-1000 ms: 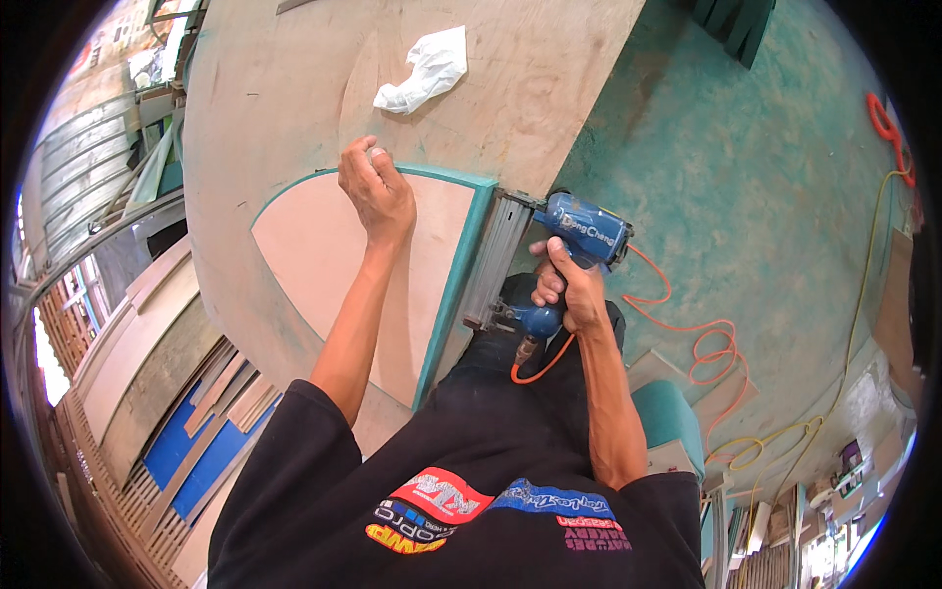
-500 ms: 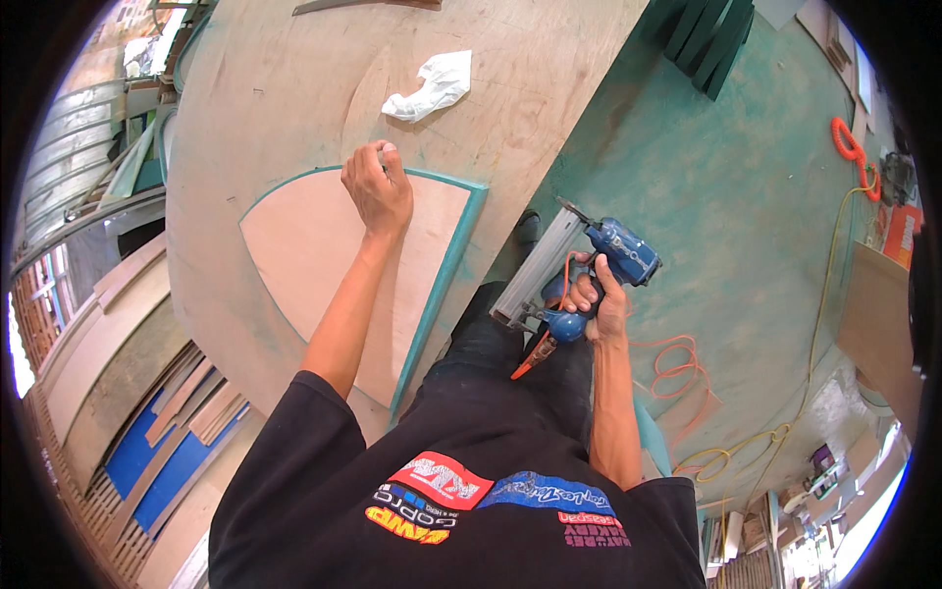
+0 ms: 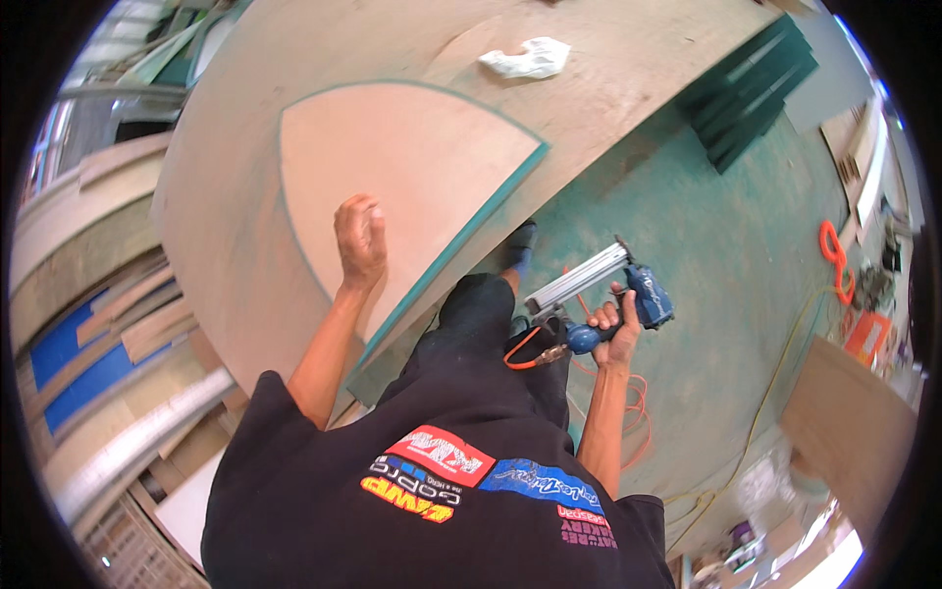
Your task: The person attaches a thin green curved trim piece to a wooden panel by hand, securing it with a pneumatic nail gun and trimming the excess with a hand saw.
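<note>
- Right grip (image 3: 619,340) wraps the nail gun (image 3: 650,296), right of the panel (image 3: 412,147) — a handling step, seemingly!
- Left grip (image 3: 361,241) half-curls over the panel — can't tell if loaded; next calls for steadiness.

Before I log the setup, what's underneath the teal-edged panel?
The tan wooden tabletop shows around the teal-edged panel, which appears to rest on it. Whatever lies directly beneath the panel is covered and cannot be seen.

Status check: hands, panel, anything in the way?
Left hand curled over the pale panel. Right hand gripping blue nail gun. Panel lying on wooden table. White crumpled cloth beyond panel, not touching it.
</note>
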The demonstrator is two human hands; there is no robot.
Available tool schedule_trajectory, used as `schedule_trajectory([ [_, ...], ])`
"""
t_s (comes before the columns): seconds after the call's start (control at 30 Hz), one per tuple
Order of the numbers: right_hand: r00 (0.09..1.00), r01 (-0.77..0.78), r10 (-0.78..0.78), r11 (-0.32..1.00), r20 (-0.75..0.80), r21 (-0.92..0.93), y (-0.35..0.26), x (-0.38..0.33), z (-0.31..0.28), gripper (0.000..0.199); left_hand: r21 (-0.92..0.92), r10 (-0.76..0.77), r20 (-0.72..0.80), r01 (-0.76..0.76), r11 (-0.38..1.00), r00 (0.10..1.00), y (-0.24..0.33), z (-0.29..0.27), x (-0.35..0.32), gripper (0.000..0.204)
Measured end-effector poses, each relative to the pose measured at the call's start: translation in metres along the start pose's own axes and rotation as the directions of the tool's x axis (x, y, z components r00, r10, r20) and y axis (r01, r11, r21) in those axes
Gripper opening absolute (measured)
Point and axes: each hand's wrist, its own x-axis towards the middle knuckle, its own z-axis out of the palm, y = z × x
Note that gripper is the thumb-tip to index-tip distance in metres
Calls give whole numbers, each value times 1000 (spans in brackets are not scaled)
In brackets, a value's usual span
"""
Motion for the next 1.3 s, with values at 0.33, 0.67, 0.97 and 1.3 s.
schedule_trajectory([
  [0.33, 988, 4, -1, 1000, 152, -23, 3, -9, -4, 43, 318, -337, 252, 251, 914, 907, -7, -144, -175, 65],
  [0.67, 982, -71, 67, 997, 177, 19, 9, -13, -8, 39, 429, -208, 335, 48, 902, 919, -16, -94, -167, 45],
  [0.97, 951, -162, 199, 973, 238, -164, 143, -66, 40, 38, 172, 66, 386, -142, 975, 920, -27, -98, -163, 34],
  [1.3, 936, -126, 149, 988, 320, -90, 248, -73, 75, 39, -113, 202, 493, -168, 979, 846, -48, -87, -147, 35],
])
